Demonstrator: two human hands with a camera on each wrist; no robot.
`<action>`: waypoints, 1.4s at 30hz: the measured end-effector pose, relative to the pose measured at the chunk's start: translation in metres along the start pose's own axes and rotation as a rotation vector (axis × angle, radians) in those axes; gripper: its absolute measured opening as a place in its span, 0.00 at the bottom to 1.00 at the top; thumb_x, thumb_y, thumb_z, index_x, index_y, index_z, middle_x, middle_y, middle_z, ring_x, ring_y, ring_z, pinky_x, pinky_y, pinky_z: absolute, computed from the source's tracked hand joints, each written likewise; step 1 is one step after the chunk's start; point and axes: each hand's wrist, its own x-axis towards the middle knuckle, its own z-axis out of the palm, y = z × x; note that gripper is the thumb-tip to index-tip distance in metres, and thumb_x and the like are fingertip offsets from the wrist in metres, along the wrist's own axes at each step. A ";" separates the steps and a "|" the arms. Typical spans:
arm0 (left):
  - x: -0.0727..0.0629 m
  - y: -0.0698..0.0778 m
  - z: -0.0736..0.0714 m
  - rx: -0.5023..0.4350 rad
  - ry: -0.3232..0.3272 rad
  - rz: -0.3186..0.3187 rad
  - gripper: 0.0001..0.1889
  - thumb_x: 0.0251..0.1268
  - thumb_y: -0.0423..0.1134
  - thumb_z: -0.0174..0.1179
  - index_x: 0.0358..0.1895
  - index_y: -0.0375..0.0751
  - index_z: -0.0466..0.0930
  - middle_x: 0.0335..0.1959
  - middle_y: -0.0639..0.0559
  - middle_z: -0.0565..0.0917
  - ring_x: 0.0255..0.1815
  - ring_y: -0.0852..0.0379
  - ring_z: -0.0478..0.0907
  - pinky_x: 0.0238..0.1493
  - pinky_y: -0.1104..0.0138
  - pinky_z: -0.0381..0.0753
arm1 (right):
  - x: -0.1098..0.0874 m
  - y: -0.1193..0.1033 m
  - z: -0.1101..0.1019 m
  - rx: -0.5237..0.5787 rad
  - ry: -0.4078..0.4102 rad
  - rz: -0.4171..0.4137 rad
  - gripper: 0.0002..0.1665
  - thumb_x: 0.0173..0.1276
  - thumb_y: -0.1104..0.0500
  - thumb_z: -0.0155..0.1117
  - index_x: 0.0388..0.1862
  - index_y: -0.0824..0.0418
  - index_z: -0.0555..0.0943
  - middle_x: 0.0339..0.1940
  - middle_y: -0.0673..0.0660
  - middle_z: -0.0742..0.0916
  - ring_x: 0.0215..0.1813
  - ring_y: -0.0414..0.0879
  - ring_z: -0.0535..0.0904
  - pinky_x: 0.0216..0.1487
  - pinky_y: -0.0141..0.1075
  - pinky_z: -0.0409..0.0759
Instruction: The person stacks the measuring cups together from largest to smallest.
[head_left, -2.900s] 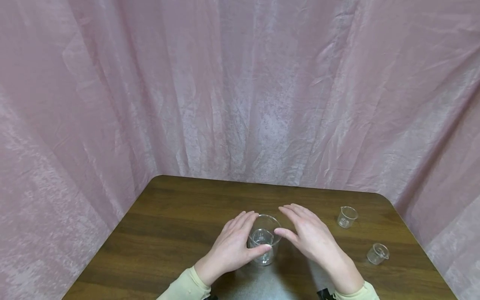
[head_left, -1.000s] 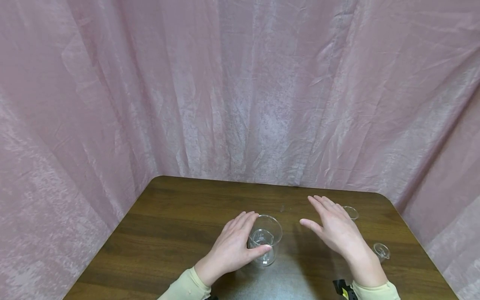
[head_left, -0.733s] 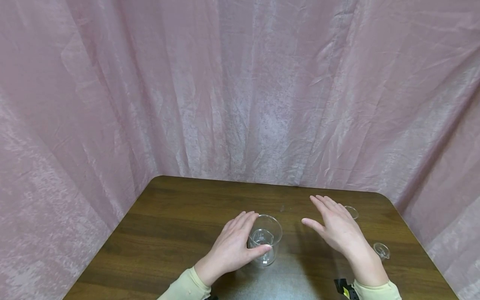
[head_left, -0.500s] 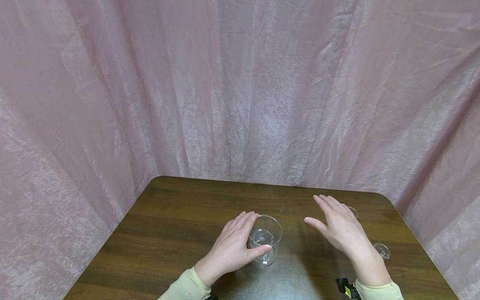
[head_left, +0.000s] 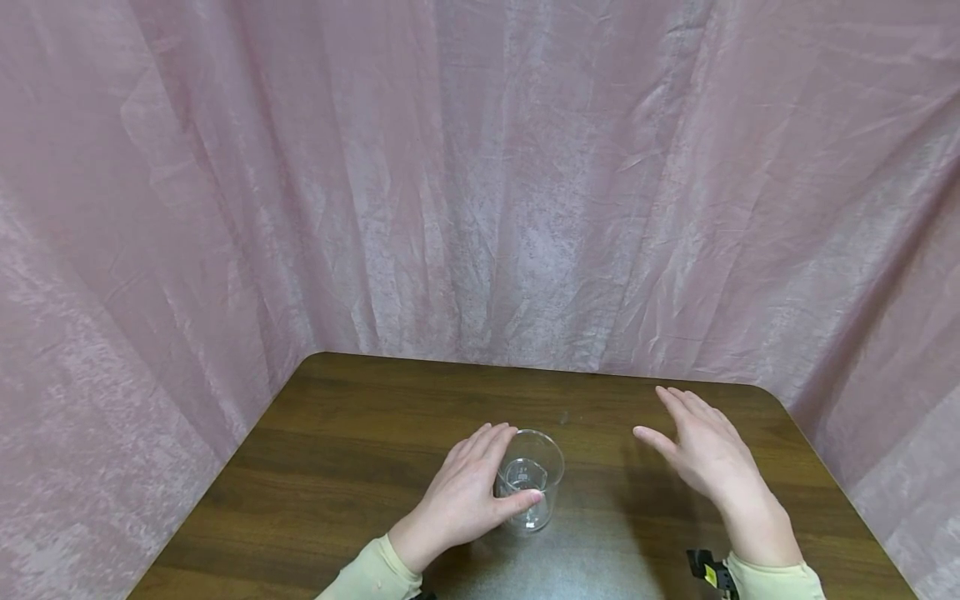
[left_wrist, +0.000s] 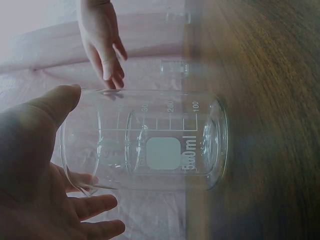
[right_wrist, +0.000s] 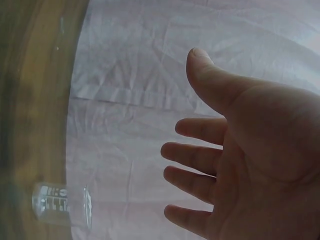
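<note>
Steadying the upright large beaker (left_wrist: 164, 152) on the worktop (head_left: 345, 467), the left grip (head_left: 465, 492) is holding its rim between thumb and fingers. Smaller beaker (head_left: 524, 472) is sitting inside. Right grip (head_left: 705, 446) is hovering well apart, wide open, holding nothing.

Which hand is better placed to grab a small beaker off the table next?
Probably the right. The right hand holds nothing, and a small beaker shows in its wrist view. The left hand is busy gripping the large beaker near its rim.
</note>
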 end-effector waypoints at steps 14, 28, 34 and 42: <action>0.000 0.000 0.000 -0.010 -0.002 -0.006 0.47 0.71 0.72 0.66 0.83 0.44 0.69 0.81 0.47 0.73 0.85 0.40 0.64 0.82 0.41 0.66 | 0.001 0.022 -0.002 0.010 0.010 0.067 0.53 0.83 0.34 0.63 0.83 0.76 0.64 0.79 0.80 0.71 0.82 0.78 0.61 0.79 0.73 0.58; 0.000 0.000 0.000 -0.018 0.003 0.000 0.47 0.71 0.72 0.66 0.82 0.44 0.69 0.81 0.46 0.74 0.85 0.38 0.65 0.81 0.39 0.66 | -0.001 0.037 0.000 0.003 0.029 0.126 0.52 0.82 0.35 0.65 0.81 0.76 0.66 0.77 0.81 0.72 0.78 0.80 0.65 0.75 0.74 0.64; 0.000 0.000 0.001 -0.022 -0.001 -0.001 0.48 0.71 0.72 0.66 0.83 0.44 0.69 0.81 0.46 0.74 0.85 0.38 0.65 0.81 0.39 0.66 | -0.001 0.040 0.000 0.005 0.006 0.151 0.53 0.82 0.35 0.64 0.81 0.77 0.65 0.79 0.81 0.70 0.79 0.80 0.63 0.75 0.75 0.62; 0.001 0.000 0.001 -0.018 0.000 -0.002 0.47 0.71 0.72 0.66 0.83 0.44 0.69 0.81 0.46 0.73 0.85 0.39 0.64 0.81 0.40 0.66 | -0.001 0.043 -0.001 0.005 -0.027 0.171 0.53 0.84 0.34 0.61 0.82 0.78 0.63 0.80 0.82 0.68 0.80 0.81 0.61 0.76 0.75 0.60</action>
